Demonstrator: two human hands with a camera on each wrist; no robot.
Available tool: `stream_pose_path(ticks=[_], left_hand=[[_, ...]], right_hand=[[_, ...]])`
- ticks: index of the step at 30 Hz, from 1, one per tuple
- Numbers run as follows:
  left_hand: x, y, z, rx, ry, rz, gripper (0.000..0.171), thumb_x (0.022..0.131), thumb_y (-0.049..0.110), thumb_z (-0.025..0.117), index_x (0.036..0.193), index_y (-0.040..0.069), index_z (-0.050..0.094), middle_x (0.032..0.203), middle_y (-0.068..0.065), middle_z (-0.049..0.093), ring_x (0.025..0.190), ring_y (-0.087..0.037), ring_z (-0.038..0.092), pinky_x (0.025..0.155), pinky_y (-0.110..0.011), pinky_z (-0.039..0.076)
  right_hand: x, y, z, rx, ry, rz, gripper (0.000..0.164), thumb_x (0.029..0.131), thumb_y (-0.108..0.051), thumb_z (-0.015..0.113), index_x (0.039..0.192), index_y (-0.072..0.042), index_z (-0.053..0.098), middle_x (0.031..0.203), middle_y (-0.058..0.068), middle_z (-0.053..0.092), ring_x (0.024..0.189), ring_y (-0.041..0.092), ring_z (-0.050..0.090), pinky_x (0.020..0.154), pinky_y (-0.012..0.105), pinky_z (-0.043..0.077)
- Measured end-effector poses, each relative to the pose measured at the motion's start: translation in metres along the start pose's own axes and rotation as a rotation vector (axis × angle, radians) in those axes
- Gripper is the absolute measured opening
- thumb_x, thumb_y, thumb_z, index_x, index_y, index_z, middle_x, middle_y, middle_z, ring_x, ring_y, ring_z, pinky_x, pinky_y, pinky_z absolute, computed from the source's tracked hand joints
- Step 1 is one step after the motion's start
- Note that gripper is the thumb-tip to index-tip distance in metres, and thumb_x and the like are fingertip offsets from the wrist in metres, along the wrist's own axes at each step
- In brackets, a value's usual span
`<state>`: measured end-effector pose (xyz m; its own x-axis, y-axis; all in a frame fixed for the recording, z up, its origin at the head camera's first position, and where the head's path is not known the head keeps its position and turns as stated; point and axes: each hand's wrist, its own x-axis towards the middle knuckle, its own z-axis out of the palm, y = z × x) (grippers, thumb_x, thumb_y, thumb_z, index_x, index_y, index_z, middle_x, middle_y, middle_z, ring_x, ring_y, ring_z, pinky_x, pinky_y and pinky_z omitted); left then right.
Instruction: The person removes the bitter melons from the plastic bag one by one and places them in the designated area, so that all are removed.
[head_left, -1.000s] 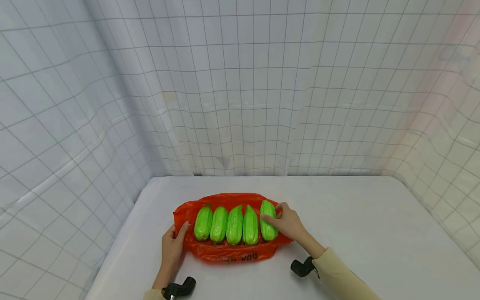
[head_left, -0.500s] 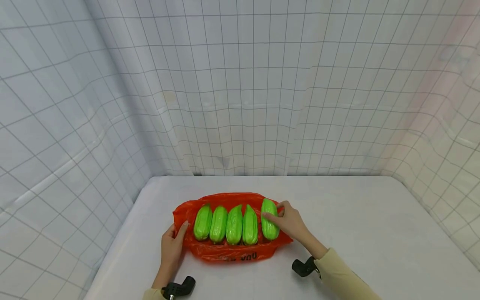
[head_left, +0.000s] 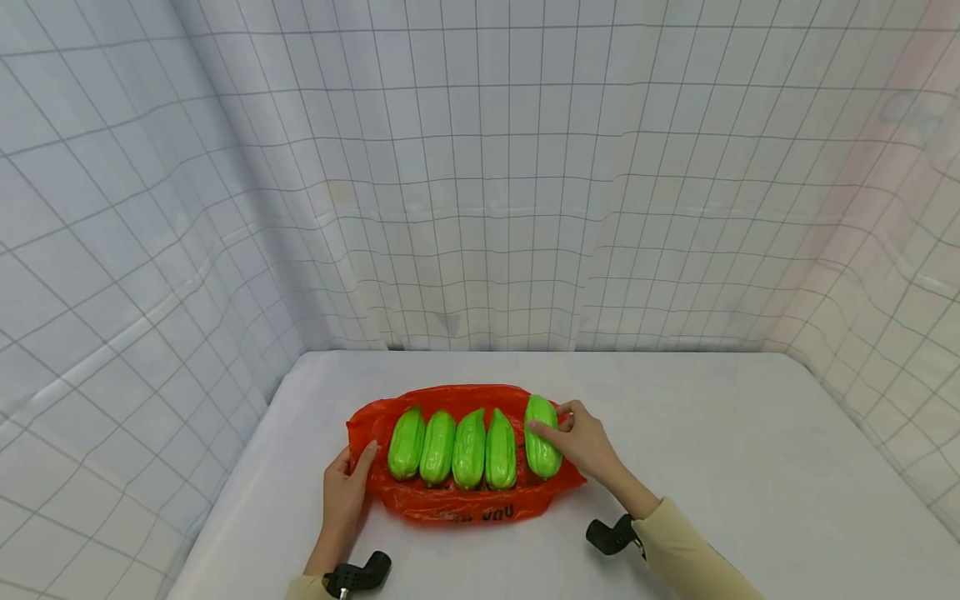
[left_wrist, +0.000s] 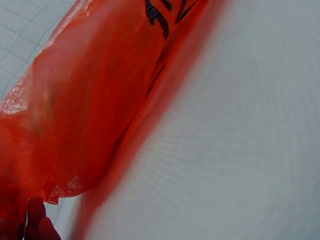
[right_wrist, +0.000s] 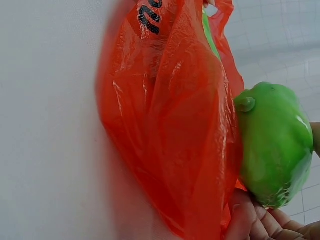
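Observation:
A red plastic bag (head_left: 495, 505) with dark lettering lies spread open on the white table. Several glossy green, gourd-shaped vegetables (head_left: 437, 448) lie side by side in it. My right hand (head_left: 588, 443) grips the rightmost green vegetable (head_left: 542, 437), thumb on its near face and fingers around the far side. In the right wrist view this vegetable (right_wrist: 272, 142) shows its rounded end beside the bag's wall, tight clear wrap creased over it. My left hand (head_left: 345, 490) pinches the bag's left edge. Only dark fingertips (left_wrist: 37, 220) show at the bag's corner in the left wrist view.
White table (head_left: 712, 450) stretches away to the right and in front of the bag. White grid-patterned curtains (head_left: 480, 208) hang behind the table and along both sides. A black wrist-worn device (head_left: 611, 535) sits by each wrist.
The rightmost green vegetable, held by my right hand, has shifted slightly right and away from me, widening the gap to its neighbour. My left hand and the bag stay nearly still.

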<state>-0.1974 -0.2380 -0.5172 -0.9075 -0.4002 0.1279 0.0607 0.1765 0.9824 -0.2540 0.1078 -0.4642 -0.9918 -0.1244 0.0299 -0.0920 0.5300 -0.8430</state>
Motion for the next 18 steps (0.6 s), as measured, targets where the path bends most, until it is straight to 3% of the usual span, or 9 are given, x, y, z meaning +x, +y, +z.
stream_pose_path(ticks=[18], left_hand=[[0.0, 0.0001, 0.0, 0.007, 0.0, -0.003, 0.041, 0.094, 0.037, 0.059, 0.112, 0.0, 0.063, 0.103, -0.014, 0.062, 0.083, -0.013, 0.052, 0.069, -0.017, 0.048]], right_hand=[[-0.0018, -0.0043, -0.0043, 0.012, 0.058, 0.008, 0.061, 0.08, -0.049, 0.071, 0.113, -0.002, 0.052, 0.087, 0.008, 0.057, 0.071, 0.018, 0.054, 0.059, 0.03, 0.046]])
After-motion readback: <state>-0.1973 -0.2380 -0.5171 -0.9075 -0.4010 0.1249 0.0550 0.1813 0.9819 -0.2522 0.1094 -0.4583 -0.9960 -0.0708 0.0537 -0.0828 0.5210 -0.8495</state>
